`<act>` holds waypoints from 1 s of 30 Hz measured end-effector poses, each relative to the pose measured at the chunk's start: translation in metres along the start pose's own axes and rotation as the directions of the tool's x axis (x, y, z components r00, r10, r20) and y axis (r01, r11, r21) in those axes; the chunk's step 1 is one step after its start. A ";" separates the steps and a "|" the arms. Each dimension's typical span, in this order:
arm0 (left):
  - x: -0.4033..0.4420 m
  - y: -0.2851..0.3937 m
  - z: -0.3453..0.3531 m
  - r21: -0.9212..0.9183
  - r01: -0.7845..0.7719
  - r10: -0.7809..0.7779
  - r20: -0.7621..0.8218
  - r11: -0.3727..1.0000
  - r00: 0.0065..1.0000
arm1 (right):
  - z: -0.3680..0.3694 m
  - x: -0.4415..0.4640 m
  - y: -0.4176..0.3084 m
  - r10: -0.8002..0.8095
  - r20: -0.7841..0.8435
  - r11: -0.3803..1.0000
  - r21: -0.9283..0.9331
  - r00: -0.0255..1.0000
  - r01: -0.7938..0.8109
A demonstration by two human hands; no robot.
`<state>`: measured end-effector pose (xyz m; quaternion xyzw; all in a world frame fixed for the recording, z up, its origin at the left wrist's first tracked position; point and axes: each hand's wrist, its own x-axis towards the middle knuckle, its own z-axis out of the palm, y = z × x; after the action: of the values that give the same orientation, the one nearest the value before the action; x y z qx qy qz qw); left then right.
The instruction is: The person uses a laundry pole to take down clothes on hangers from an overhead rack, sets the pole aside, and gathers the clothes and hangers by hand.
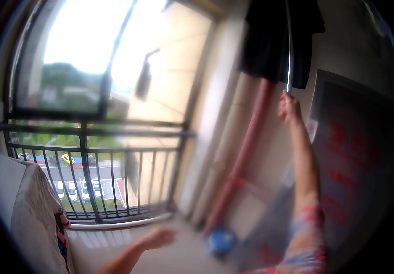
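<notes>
My right hand is raised at the upper right, its fingers wrapped round the lower end of a thin silvery pole. The pole runs up out of view in front of a dark hanging garment. Whether the pole's top touches the garment or its hanger is outside the view. Low in the middle, my left hand hangs over the floor, apart from any object. Motion blur smears its fingers.
A barred window railing stands at the left, with a draped cloth beside it. A red pipe runs down the wall to near a blue round object on the floor. A grey panel with red marks is at the right.
</notes>
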<state>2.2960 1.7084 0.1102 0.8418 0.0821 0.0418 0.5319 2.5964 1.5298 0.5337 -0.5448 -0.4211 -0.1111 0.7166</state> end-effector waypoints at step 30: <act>-0.040 -0.104 0.025 -0.375 0.253 -0.262 0.027 0.892 0.965 | 0.075 0.068 -0.059 -0.186 -0.059 0.981 -0.061 0.981 0.182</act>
<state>2.2509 1.7231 0.0060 0.7056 0.1895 -0.0040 0.6827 2.5657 1.5929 0.6271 -0.5192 -0.4433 -0.2058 0.7011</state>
